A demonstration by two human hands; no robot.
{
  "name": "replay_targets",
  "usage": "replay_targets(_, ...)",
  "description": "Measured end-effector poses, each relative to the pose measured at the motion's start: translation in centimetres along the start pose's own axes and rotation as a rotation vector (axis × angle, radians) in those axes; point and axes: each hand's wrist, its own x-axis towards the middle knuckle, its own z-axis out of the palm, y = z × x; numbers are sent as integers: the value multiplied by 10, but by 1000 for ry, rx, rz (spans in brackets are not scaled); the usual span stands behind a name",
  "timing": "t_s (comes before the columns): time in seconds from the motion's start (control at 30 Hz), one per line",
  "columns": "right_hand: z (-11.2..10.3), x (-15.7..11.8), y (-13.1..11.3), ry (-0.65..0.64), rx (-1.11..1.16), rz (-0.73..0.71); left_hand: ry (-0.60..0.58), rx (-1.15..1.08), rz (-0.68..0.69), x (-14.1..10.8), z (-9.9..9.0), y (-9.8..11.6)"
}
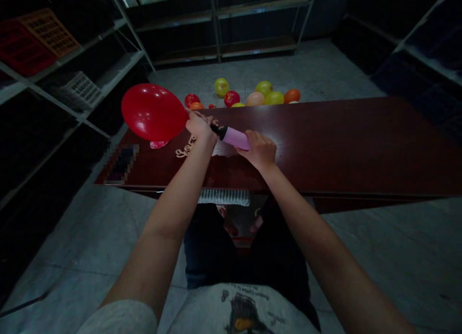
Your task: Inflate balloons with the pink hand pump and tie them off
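Observation:
A large inflated red balloon [153,111] points to the left above the table. My left hand [200,128] is closed around its neck, where the black nozzle end of a hand pump meets it; the exact joint is hidden by my fingers. My right hand [260,148] grips the pink barrel of the balloon pump [236,137]. Under and beside my left hand lie several uninflated beige balloons [186,147] on the tabletop. A small pink-red patterned piece [159,144] rests below the red balloon.
The dark red wooden table [342,146] spans the view. A blurred phone-like object [122,164] lies at its left end. Several inflated balloons [264,88] sit on the floor beyond. Metal shelves [216,19] stand behind; crates [50,33] fill a left shelf. A ribbed clear item [225,196] shows below the near edge.

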Motion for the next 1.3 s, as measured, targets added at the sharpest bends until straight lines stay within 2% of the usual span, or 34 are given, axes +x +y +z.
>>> replay_targets(0.13,-3,-2,-6,-50,-23,-97,122,-45,34,-2,-17,25)
replay_targets(0.3,-6,-4,-11,-116,-79,-212,173,-27,24,17,-57,58)
replay_targets(0.47,-6,-5,-11,-128,-91,-294,223,-43,16,34,-91,103)
replay_targets(0.57,-3,-4,-13,-133,-62,-341,255,-79,4,38,-103,125)
replay_targets(0.63,-2,-4,-14,-121,-36,-352,263,-86,0,38,-104,132)
replay_targets(0.73,0,-4,-10,-79,2,-294,265,-84,44,38,-91,129)
replay_targets(0.9,-1,-2,-1,5,58,-121,223,-84,137,35,-47,112)
replay_targets(1.03,0,0,-1,29,100,-43,137,-46,174,28,-16,96)
replay_targets(1.3,-1,2,0,40,156,82,-31,47,147,-19,30,26)
